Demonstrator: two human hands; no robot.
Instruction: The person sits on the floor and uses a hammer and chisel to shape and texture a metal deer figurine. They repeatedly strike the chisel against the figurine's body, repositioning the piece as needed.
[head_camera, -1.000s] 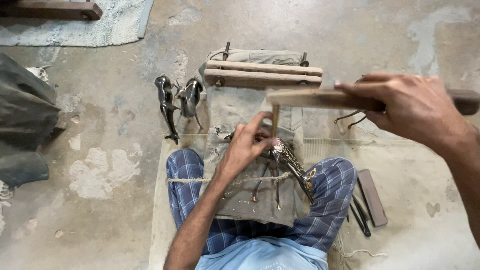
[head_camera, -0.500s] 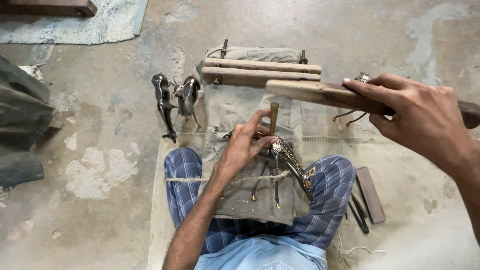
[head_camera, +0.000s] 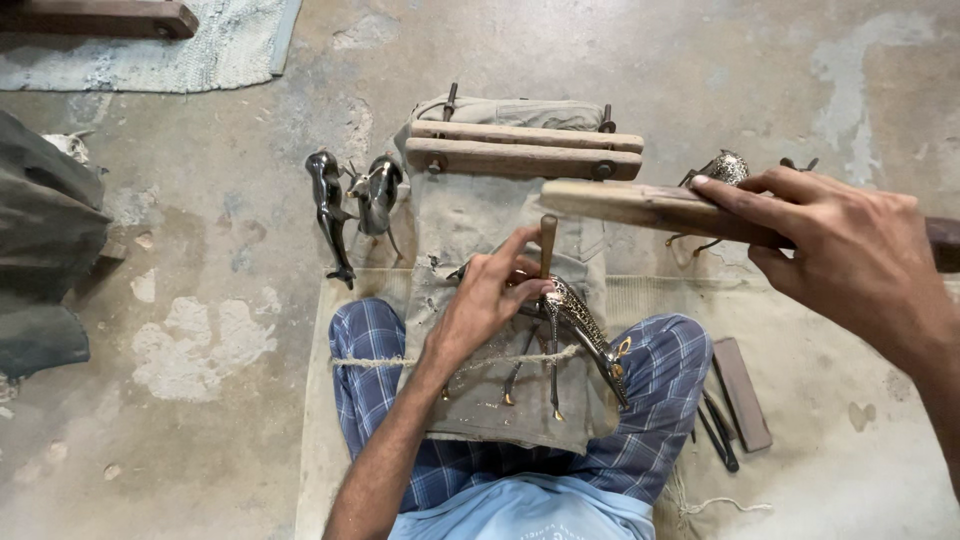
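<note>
Stained concrete floor (head_camera: 760, 70), pale mat (head_camera: 830, 470), blue rug (head_camera: 235, 45) at far edge.

Four metal animal figures: two (head_camera: 330, 205) (head_camera: 378, 190) left, one (head_camera: 722, 170) right, one (head_camera: 580, 320) on the lap.

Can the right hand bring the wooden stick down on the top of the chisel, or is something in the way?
Probably yes. The right hand holds the stick raised above and right of the chisel. The chisel's top stands bare above the left hand, whose fingers grip lower down, so nothing lies between.
</note>
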